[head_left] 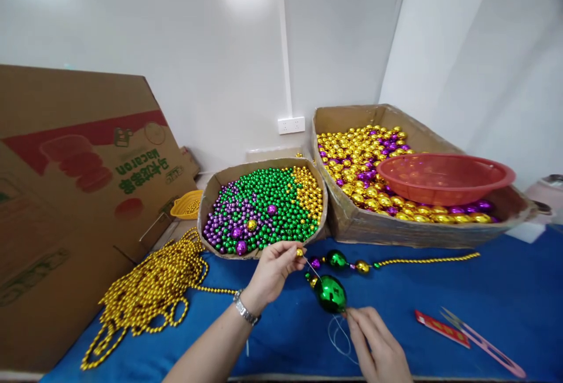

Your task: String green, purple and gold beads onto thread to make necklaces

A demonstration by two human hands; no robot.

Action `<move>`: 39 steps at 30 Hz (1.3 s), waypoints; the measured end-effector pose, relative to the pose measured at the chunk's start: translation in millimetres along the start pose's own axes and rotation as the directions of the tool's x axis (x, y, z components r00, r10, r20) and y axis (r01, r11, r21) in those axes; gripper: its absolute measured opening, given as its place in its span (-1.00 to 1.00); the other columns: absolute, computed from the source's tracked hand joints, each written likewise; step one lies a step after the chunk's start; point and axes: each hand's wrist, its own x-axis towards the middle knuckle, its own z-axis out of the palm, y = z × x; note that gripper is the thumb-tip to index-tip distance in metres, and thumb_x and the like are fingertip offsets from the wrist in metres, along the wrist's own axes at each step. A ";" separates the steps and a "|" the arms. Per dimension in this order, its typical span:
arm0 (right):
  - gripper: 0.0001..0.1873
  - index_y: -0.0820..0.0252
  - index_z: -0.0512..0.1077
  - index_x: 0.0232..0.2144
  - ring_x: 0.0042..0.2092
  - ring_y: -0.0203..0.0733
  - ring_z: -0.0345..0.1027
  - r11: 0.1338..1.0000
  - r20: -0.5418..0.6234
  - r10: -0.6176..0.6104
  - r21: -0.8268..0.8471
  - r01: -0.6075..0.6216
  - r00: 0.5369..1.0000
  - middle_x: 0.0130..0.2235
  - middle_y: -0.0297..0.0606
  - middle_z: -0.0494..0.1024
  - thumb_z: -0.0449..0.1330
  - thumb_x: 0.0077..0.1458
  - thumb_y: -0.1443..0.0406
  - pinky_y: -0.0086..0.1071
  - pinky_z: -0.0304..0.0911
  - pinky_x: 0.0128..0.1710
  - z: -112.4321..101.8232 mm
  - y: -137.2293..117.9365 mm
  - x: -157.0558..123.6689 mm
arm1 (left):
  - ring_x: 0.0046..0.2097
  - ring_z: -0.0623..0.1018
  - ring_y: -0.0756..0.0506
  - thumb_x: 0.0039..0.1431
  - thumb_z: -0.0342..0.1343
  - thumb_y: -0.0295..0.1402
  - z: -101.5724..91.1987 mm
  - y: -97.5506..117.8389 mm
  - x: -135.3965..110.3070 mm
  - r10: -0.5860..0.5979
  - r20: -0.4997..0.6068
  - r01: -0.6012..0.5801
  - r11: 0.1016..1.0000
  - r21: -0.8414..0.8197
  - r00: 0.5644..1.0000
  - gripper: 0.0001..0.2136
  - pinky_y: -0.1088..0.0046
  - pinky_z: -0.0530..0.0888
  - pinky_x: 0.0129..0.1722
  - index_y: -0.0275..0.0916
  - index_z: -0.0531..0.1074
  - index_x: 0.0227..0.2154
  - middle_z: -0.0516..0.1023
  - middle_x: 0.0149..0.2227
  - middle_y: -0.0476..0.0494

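Note:
My left hand point(272, 271) is closed in a pinch on a small gold bead point(299, 252), held on a thin needle or wire just in front of the bead box. My right hand point(378, 345) pinches the thread just below a large green oval bead point(331, 293). A partly strung strand point(396, 263) lies on the blue cloth: purple bead, green bead, gold bead, then a row of small gold beads running right. A loop of clear thread point(341, 336) lies by my right hand.
A cardboard box of green, purple and gold beads point(263, 207) stands behind my hands. A larger box of gold and purple balls point(365, 163) holds a red plastic basket point(444, 178). Gold bead chains point(149, 289) are piled at left beside a big carton point(65, 195). Thread snips point(484, 342) lie at right.

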 end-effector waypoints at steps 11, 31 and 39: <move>-0.74 0.11 0.43 -0.24 -0.33 -0.21 0.45 0.988 0.042 0.147 0.049 -0.149 0.988 -0.34 -0.21 0.49 -0.01 0.22 0.16 -0.44 0.37 -0.34 8.0 9.0 -6.0 | -0.32 0.51 -0.02 -0.07 0.31 -0.31 0.5 -7.3 -10.1 0.114 0.024 -0.116 0.952 0.285 0.993 -0.73 0.49 0.43 -0.30 -0.28 0.51 -0.27 0.58 -0.29 -0.16; -0.71 0.14 0.41 -0.29 -0.43 -0.26 0.44 0.947 0.237 0.209 0.192 -0.257 0.949 -0.40 -0.27 0.53 -0.06 0.25 0.16 -0.44 0.35 -0.40 -10.0 -14.2 28.0 | -0.12 0.50 -0.15 0.14 0.11 -0.29 31.8 -4.7 -32.3 0.275 0.226 -0.353 0.802 0.482 0.935 -0.81 0.35 0.42 -0.14 -0.21 0.50 -0.21 0.54 -0.15 -0.22; -0.67 0.18 0.35 -0.29 -0.57 -0.34 0.29 0.775 0.249 0.366 0.451 -0.442 0.897 -0.57 -0.40 0.36 -0.02 0.21 0.06 -0.48 0.25 -0.56 -49.6 -40.8 52.6 | 0.03 0.37 -0.29 -0.07 0.23 -0.11 15.0 -99.3 -24.7 -0.059 0.718 -0.672 0.308 0.674 0.693 -0.46 0.12 0.23 0.08 -0.20 0.35 -0.01 0.45 -0.04 -0.28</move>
